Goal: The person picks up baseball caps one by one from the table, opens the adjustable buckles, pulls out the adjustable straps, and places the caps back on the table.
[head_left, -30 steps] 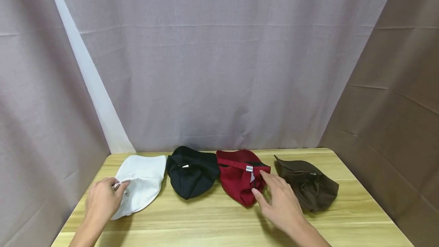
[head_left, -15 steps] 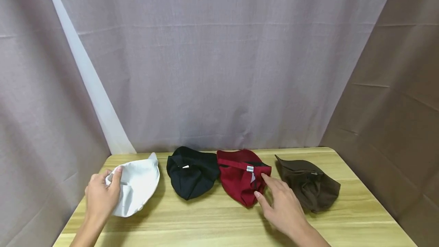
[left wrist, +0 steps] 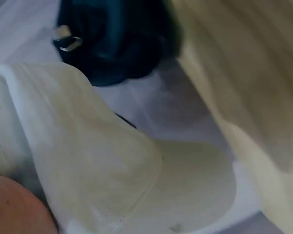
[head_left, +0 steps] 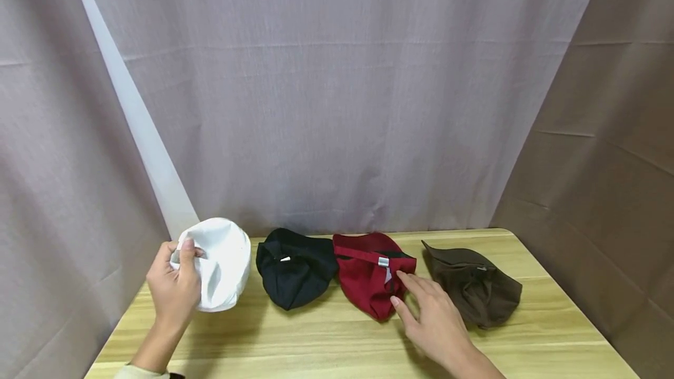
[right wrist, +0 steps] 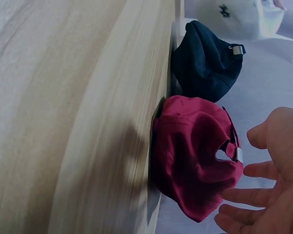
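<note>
My left hand (head_left: 176,288) grips the edge of a white baseball cap (head_left: 226,262), thumb on the inner side, and lifts it over the left of the table with its hollow facing the head camera. In the left wrist view the white cap's crown (left wrist: 83,141) and brim (left wrist: 193,187) fill the lower part. My right hand (head_left: 439,323) is spread beside a red cap (head_left: 360,288), fingertips right at its strap end. The right wrist view has the fingers (right wrist: 249,196) loosely extended near that cap's metal buckle (right wrist: 239,155), holding nothing.
A black cap (head_left: 297,276) lies between the white and red ones, against the red cap's left side. At the right sits a dark brown cap (head_left: 476,291). All rest on a wooden table (head_left: 316,350) with a grey curtain (head_left: 337,104) behind it.
My left hand has raised the white cap off the table, up and slightly right, turning its hollow toward the head camera. The right hand and other caps have stayed nearly still.
</note>
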`<control>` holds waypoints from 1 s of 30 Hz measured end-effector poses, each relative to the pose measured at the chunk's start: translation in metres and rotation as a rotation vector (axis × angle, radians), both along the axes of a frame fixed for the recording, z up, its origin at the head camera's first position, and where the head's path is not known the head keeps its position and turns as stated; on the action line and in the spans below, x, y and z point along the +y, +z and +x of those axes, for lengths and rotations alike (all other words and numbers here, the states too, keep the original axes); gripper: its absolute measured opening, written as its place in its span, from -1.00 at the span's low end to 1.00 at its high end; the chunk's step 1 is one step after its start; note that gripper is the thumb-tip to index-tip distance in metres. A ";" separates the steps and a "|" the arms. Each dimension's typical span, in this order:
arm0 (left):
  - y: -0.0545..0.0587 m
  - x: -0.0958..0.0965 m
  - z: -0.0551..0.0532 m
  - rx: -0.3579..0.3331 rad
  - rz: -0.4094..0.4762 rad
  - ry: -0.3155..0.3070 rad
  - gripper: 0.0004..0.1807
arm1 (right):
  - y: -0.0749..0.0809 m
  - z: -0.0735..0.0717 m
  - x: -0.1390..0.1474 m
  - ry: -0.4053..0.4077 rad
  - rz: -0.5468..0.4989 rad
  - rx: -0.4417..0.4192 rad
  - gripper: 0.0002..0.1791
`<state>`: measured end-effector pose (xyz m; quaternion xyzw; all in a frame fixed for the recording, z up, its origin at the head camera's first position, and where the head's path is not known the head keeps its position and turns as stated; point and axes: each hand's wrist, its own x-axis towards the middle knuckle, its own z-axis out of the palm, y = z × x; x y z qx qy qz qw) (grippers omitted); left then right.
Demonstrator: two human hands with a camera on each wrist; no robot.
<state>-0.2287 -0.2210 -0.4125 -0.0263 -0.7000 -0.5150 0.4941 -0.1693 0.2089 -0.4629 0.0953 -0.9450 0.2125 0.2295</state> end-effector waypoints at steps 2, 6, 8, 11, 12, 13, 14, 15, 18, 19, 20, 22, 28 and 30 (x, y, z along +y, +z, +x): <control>0.008 0.013 -0.003 0.048 0.016 -0.041 -0.74 | 0.000 0.000 0.000 -0.001 0.002 0.005 -0.40; 0.019 0.045 -0.011 0.148 0.021 -0.117 -0.74 | 0.000 -0.002 0.000 -0.003 0.001 0.002 -0.40; 0.022 0.063 -0.016 0.190 0.009 -0.136 -0.78 | 0.000 -0.002 0.000 -0.002 0.000 -0.003 -0.41; 0.023 0.089 -0.022 0.231 -0.041 -0.154 -0.87 | 0.000 -0.002 -0.002 0.002 0.003 0.001 -0.43; 0.022 0.097 -0.025 0.243 -0.079 -0.155 -0.90 | 0.001 -0.002 -0.002 0.003 0.002 0.004 -0.43; 0.020 0.105 -0.027 0.251 -0.126 -0.156 -0.93 | 0.001 -0.002 -0.002 0.002 0.002 0.008 -0.43; 0.018 0.112 -0.030 0.257 -0.178 -0.161 -0.95 | 0.000 -0.002 -0.003 0.000 0.002 0.012 -0.43; 0.015 0.119 -0.033 0.262 -0.234 -0.167 -0.96 | 0.000 -0.001 -0.003 -0.002 0.000 0.012 -0.43; 0.005 0.132 -0.041 0.273 -0.401 -0.206 -0.91 | 0.000 0.000 -0.003 -0.005 -0.003 0.012 -0.42; 0.001 0.135 -0.043 0.270 -0.449 -0.224 -0.89 | 0.000 0.000 -0.003 -0.004 -0.004 0.012 -0.43; -0.002 0.137 -0.044 0.261 -0.487 -0.250 -0.87 | 0.000 0.000 -0.003 -0.003 -0.003 0.013 -0.44; -0.009 0.139 -0.047 0.229 -0.558 -0.296 -0.86 | 0.000 0.001 -0.003 -0.001 -0.003 0.021 -0.45; -0.021 0.137 -0.049 0.036 -0.715 -0.428 -0.82 | 0.001 -0.001 -0.006 0.004 -0.016 0.036 -0.51; -0.023 0.136 -0.048 -0.025 -0.738 -0.465 -0.82 | 0.002 -0.001 -0.009 0.013 -0.028 0.019 -0.52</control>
